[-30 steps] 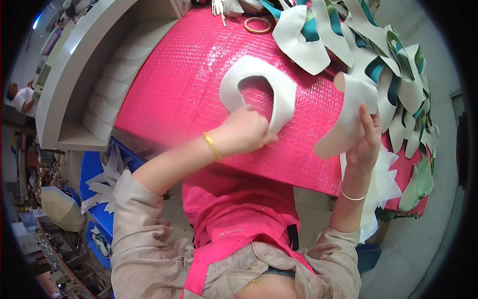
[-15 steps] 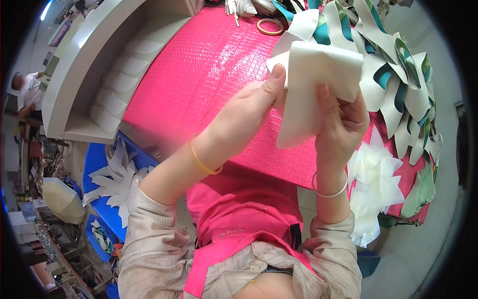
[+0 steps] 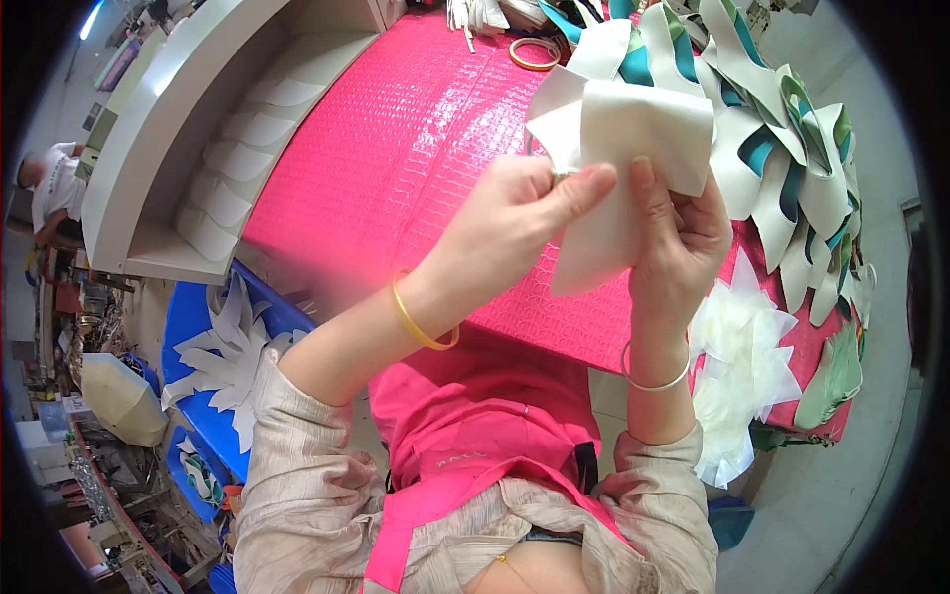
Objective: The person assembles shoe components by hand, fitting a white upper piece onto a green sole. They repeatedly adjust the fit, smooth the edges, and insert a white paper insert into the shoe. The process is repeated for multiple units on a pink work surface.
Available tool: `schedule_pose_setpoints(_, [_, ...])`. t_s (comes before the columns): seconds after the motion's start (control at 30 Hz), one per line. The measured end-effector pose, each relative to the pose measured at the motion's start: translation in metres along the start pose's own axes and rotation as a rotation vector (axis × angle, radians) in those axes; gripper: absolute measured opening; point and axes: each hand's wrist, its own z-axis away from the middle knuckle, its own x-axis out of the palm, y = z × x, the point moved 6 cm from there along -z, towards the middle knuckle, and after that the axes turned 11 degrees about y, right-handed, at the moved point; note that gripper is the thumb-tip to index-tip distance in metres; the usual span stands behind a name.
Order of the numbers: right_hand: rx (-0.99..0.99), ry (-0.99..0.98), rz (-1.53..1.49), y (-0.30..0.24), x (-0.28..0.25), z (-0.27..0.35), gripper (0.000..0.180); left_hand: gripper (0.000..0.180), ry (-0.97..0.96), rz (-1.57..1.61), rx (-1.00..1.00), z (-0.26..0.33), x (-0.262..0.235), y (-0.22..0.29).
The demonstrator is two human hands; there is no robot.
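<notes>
A white leather-like shoe upper piece [image 3: 643, 124] is held up over the pink table, its top folded over and a pointed corner jutting out at the left. My right hand [image 3: 683, 223] grips it from the right side, thumb on the front and fingers curled behind. At its left edge is my left hand [image 3: 515, 213], closed, with the thumb stretched across the front of the piece. The curled left fingers partly hide what they pinch. Beyond and to the right hangs a pile of white shoe uppers [image 3: 767, 148] with teal and green linings.
The pink table [image 3: 396, 129] has a tape roll [image 3: 535, 53] at its far side. A grey shelf [image 3: 163, 109] holds curved white pieces at left. Below it, a blue bin [image 3: 183, 317] carries white cut pieces. Thin white sheets [image 3: 737, 366] lie at the right edge. Another person [image 3: 57, 188] is far left.
My left hand has shifted from the upper left corner; its thumb has swung down and rightward across the piece. My right hand keeps nearly the same hold.
</notes>
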Motion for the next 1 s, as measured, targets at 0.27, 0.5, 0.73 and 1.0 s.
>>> schedule_pose_setpoints(0.27, [0.0,0.062,0.038,0.005,-0.013,0.022,0.067,0.035,0.069,0.202,-0.038,-0.053,-0.005,0.039])
schedule_pose_setpoints(0.5, [-0.064,0.09,0.1,0.013,-0.017,0.016,0.061,0.045,0.039,0.078,-0.166,-0.066,-0.002,0.041])
schedule_pose_setpoints(0.73, [-0.1,0.133,0.19,0.028,-0.02,0.02,0.058,0.045,0.041,0.133,-0.24,-0.064,-0.003,0.03])
schedule_pose_setpoints(1.0, [-0.24,0.133,0.477,0.054,-0.018,0.022,0.06,0.046,0.094,0.2,-0.099,-0.075,-0.002,0.048])
